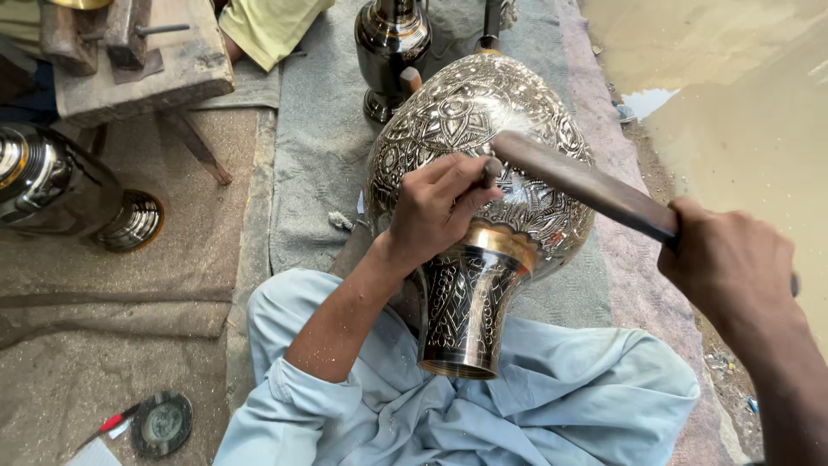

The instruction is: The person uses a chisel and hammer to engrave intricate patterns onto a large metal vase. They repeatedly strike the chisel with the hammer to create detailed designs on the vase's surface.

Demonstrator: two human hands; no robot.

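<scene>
The left hand [435, 211] is closed around a small punch [492, 171], its tip pressed against the belly of a large engraved brass vase [466, 129]; the right hand [733, 263] grips the end of a long dark mallet [586, 185] whose far end sits at the punch head. The vase lies tilted across the person's lap, on pale blue trousers [552, 406], its long axis running from the flared foot [470, 315], which points down toward the wearer, up to the hidden neck at the far end. Its skin is dark, cut all over with bright floral and leaf patterns, with a plain gold band above the foot. The foot's open mouth shows only shadow. A grey mat [319, 164] lies beneath; near its far edge stands a smaller dark vase [392, 52], and off its left edge another polished vessel [60, 185] lies on its side
</scene>
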